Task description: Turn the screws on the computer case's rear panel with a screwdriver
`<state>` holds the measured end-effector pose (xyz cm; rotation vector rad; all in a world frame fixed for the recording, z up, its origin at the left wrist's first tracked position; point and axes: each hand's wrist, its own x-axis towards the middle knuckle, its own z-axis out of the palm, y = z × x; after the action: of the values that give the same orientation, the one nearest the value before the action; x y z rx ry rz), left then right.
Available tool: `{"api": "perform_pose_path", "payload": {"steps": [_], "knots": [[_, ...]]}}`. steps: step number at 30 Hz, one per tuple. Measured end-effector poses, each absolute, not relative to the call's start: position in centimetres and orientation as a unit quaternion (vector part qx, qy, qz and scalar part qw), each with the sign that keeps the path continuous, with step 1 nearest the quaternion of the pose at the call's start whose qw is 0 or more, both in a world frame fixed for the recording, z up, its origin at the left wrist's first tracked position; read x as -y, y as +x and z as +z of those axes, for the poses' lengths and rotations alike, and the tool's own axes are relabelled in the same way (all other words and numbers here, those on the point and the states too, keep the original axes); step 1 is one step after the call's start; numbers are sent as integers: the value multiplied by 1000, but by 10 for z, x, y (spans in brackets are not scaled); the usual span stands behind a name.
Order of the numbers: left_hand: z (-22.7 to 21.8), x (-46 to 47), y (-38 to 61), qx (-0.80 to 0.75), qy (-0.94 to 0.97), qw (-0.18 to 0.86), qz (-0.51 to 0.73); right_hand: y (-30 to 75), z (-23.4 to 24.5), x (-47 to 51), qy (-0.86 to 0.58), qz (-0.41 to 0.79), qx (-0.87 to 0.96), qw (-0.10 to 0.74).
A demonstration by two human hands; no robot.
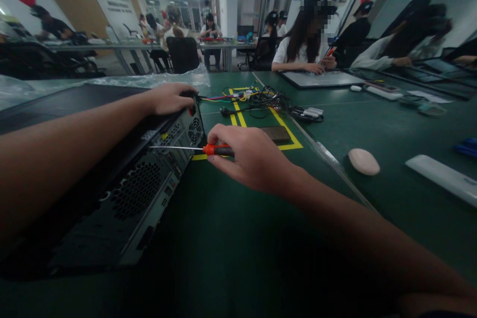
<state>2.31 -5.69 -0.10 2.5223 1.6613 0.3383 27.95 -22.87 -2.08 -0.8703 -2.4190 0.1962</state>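
Note:
A black computer case (74,94) lies at the left of the green table, its grey rear panel (175,154) with vent holes and ports facing me. My left hand (173,99) grips the case's top near the far rear corner; part of its fingers is hidden. In my right hand (249,156) is a screwdriver (219,150) with a red and black handle. Its long thin shaft points left to the rear panel, tip at or very near the upper edge; contact cannot be made out.
Beyond the case lie a tangle of cables (268,99), yellow tape marks (294,146) and a flat brown block (278,134). To the right are a computer mouse (364,161) and a long white bar (443,176). Across the table, a person (305,39) works over a flat panel (322,78).

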Motion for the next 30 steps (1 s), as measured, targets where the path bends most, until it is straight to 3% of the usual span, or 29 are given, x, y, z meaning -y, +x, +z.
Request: {"api": "perform_pose_path", "payload": {"steps": [30], "knots": [[0, 57, 24, -536, 836, 43, 105, 281, -21, 225, -334, 68, 901, 269]]}}
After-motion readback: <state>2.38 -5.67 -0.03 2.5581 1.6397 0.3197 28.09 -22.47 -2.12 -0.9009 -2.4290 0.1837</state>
